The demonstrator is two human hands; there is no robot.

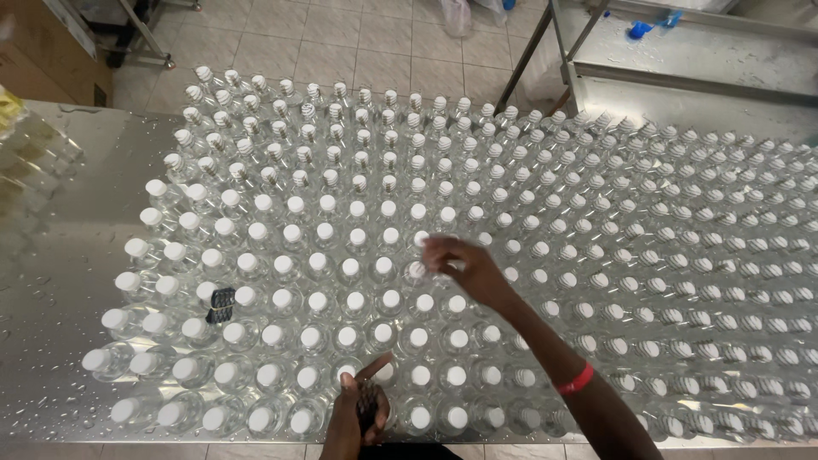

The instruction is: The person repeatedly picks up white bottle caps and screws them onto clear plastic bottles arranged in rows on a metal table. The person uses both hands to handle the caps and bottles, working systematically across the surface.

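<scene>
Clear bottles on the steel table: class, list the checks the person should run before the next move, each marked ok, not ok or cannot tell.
1. Right hand over the clear bottles: ok.
2. Left hand holding a dark object: ok; its kind, cannot tell.
3. All bottles capped: not ok, far rows show bare threads.
4. Bottles upright: ok.
5. Steel table dry: not ok, droplets.
6. Small dark object off the bottles: not ok.

bottles [317, 300]: hundreds, uncountable; hands: two; dark cap tools: two; wristband: one
</scene>
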